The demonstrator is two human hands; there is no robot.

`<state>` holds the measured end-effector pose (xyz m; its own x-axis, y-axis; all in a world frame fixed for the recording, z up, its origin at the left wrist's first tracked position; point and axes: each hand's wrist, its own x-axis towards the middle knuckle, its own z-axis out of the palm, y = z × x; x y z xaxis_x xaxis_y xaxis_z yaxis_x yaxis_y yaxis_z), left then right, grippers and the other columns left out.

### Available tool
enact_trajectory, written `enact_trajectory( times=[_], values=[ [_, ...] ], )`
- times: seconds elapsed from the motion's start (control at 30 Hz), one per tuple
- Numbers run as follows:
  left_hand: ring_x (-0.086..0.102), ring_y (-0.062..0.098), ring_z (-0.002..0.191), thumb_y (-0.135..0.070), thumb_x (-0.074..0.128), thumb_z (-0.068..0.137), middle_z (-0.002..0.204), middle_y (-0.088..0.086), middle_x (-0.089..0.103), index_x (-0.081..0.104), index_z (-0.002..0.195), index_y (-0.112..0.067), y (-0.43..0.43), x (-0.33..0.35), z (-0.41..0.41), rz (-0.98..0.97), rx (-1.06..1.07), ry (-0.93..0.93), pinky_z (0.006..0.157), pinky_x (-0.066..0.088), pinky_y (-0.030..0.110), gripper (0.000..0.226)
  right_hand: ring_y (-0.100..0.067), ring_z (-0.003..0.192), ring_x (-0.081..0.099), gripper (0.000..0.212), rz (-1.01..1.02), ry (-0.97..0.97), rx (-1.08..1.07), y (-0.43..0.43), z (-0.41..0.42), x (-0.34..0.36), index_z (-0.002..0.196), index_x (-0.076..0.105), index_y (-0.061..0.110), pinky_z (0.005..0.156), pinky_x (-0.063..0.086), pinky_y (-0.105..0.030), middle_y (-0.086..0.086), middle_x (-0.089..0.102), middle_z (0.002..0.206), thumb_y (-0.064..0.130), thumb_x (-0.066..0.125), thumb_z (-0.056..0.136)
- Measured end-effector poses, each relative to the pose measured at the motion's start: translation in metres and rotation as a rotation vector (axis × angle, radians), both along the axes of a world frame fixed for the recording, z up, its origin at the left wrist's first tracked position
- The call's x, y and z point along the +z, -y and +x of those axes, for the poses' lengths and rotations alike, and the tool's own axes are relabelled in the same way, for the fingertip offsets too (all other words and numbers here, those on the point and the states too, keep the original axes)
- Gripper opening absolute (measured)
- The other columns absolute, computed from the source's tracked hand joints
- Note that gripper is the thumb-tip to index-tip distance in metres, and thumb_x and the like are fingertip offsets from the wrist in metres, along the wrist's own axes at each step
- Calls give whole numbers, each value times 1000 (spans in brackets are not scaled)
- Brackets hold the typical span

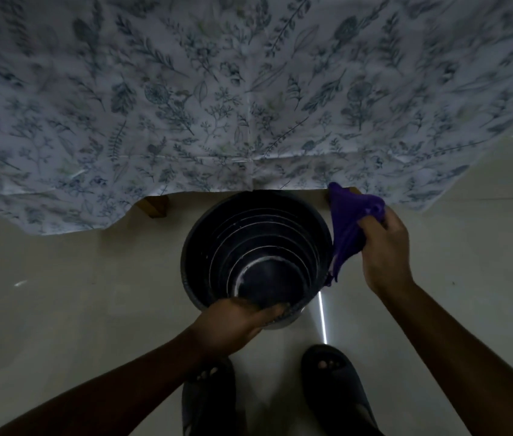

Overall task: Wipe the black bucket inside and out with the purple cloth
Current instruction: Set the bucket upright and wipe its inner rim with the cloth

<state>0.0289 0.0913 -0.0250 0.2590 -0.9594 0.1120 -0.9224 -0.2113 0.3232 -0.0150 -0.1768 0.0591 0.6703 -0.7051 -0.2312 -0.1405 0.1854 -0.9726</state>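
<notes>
- While I look straight down through the head camera, a round black plastic bucket (256,250) stands upright on the pale tiled floor (69,287) at the centre of the frame, its ribbed inside and pale-ringed bottom open to view.
- My left hand (236,322) is closed over the bucket's near rim at lower centre, fingers (275,311) curled inside the wall.
- My right hand (385,251), right of centre, is closed around a bunched purple cloth (348,228).
- That cloth hangs just outside the bucket's right wall; whether its lower tip touches the wall, I cannot tell.
- Across the upper half of the frame hangs a white sheet with a dark leaf print (248,89), two wooden legs (154,206) showing under its edge just behind the bucket.
- At the bottom edge I see two feet in dark open-toed sandals (333,388).
</notes>
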Motion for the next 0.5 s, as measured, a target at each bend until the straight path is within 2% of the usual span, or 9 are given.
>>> enact_trajectory(
  times=[0.1, 0.17, 0.23, 0.27, 0.3, 0.37, 0.43, 0.5],
  values=[
    [64, 14, 57, -25, 52, 82, 71, -6, 68, 46, 134, -31, 0, 2, -5, 23, -74, 10, 43, 50, 22, 52, -9, 73, 58, 34, -210, -46, 83, -4, 1, 8, 96, 66, 31, 65, 46, -19, 4, 66, 84, 2, 51, 87],
    [66, 15, 62, -24, 51, 82, 76, -7, 68, 45, 135, -33, 2, 3, -6, 47, -96, 0, 45, 51, 22, 55, -4, 80, 61, 33, -261, -92, 195, -10, 2, -2, 108, 64, 28, 70, 48, -15, 4, 67, 94, 3, 52, 89],
    [67, 16, 64, -25, 51, 82, 79, -7, 70, 46, 134, -36, 3, 2, -3, 63, -97, -28, 46, 52, 22, 54, -10, 112, 58, 39, -377, -193, 386, -16, -4, -26, 123, 61, 24, 92, 47, -25, -1, 64, 120, 11, 55, 86],
    [68, 16, 66, -26, 51, 82, 82, -7, 71, 46, 133, -37, 3, 1, -2, 65, -97, -43, 48, 53, 22, 53, -20, 129, 47, 44, -505, -256, 494, -19, -9, -41, 127, 59, 23, 103, 41, -35, -4, 58, 132, 20, 55, 83],
    [69, 17, 69, -27, 51, 83, 86, -7, 72, 44, 134, -38, 2, -1, -1, 81, -103, -62, 51, 55, 24, 53, -27, 139, 34, 50, -651, -324, 606, -19, -13, -57, 130, 57, 21, 107, 33, -44, -4, 52, 140, 29, 53, 80],
    [70, 19, 75, -26, 52, 84, 95, -6, 73, 41, 137, -37, -2, -6, 0, 129, -117, -91, 56, 57, 26, 56, -28, 145, 17, 57, -876, -424, 747, -20, -20, -76, 132, 55, 18, 111, 22, -53, -3, 39, 150, 43, 54, 80],
    [69, 19, 77, -26, 51, 84, 97, -7, 72, 43, 137, -37, -7, -11, 2, 161, -114, -77, 57, 56, 26, 55, -28, 146, 15, 65, -935, -440, 721, -22, -25, -79, 137, 49, 16, 114, 22, -49, -6, 23, 157, 39, 70, 80],
    [70, 18, 79, -27, 52, 84, 97, -7, 72, 45, 136, -37, -11, -16, 4, 177, -109, -84, 58, 57, 27, 54, -30, 142, 23, 78, -939, -474, 559, -26, -29, -78, 141, 40, 14, 109, 34, -40, -10, 15, 156, 24, 79, 75]
  ],
)
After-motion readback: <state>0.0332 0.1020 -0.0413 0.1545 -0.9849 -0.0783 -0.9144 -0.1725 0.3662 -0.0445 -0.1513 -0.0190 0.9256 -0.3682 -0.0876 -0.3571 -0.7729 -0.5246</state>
